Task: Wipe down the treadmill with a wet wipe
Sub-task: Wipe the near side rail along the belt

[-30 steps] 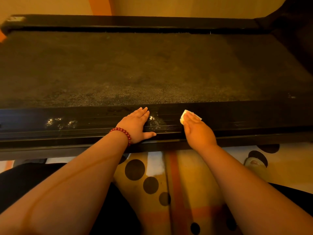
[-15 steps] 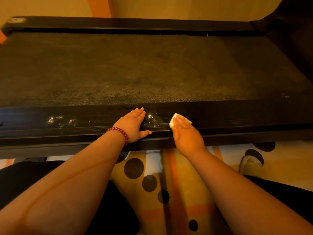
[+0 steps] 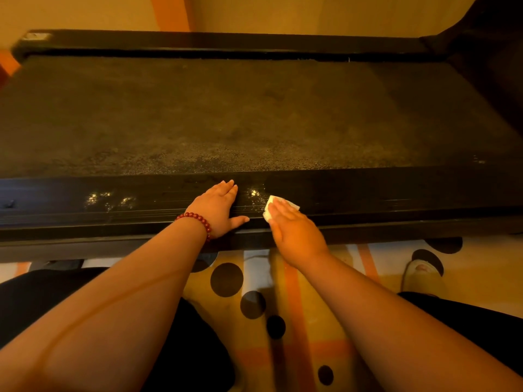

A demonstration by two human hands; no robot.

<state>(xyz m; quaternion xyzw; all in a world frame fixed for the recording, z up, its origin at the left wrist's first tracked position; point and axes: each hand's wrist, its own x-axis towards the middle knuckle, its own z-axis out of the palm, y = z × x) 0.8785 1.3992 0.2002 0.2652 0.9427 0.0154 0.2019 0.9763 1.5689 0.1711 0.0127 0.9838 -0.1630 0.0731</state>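
Note:
A black treadmill lies across the view, its dusty belt [image 3: 226,117] beyond a glossy near side rail [image 3: 382,199]. My left hand [image 3: 219,209], a red bead bracelet on its wrist, rests flat on the rail with straight fingers. Just to its right, my right hand [image 3: 294,230] presses a folded white wet wipe [image 3: 272,206] onto the rail with flat fingers; most of the wipe is hidden under them. Wet glints show on the rail left of both hands.
A patterned mat [image 3: 297,292] with black dots and orange stripes covers the floor below the rail. A light slipper [image 3: 421,274] shows at lower right. The treadmill's upright [image 3: 498,66] rises at the far right. A yellow wall stands behind.
My right hand has slid the wipe leftward along the rail, closer to my left hand. The left hand has stayed in place.

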